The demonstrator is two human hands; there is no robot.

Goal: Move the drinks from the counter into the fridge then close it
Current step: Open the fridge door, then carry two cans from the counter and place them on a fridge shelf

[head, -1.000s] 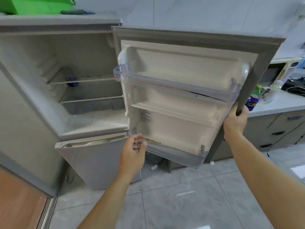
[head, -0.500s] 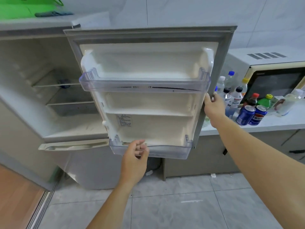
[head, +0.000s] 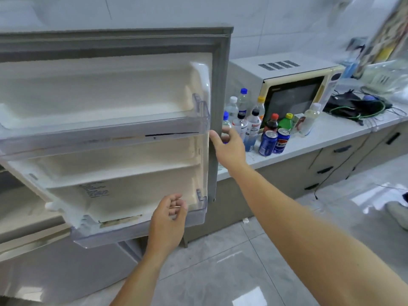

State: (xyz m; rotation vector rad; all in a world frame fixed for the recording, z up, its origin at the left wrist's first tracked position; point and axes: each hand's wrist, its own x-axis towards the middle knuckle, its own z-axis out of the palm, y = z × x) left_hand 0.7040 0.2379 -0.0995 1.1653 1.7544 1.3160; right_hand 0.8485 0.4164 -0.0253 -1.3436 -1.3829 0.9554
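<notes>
The fridge door (head: pixel 218 85) stands wide open, its white inner side with empty clear shelves facing me. My right hand (head: pixel 229 146) grips the door's grey outer edge at mid height. My left hand (head: pixel 170 215) hangs loosely curled in front of the lower door shelf (head: pixel 132 233), holding nothing. The drinks stand on the white counter (head: pixel 331 133) just right of the door: two blue cans (head: pixel 273 142), several clear water bottles (head: pixel 242 115), a dark cola bottle (head: pixel 272 123) and a green bottle (head: pixel 287 122).
A cream microwave (head: pixel 287 85) sits behind the drinks. Black gear with green cables (head: pixel 357 107) lies further right on the counter. Grey drawers (head: pixel 331 168) run below. A shoe (head: pixel 397 213) rests on the glossy tiled floor at the right edge.
The door has swung further open to the right with my right hand on its edge. My view has turned right, so the fridge interior has left the picture and the counter drinks show.
</notes>
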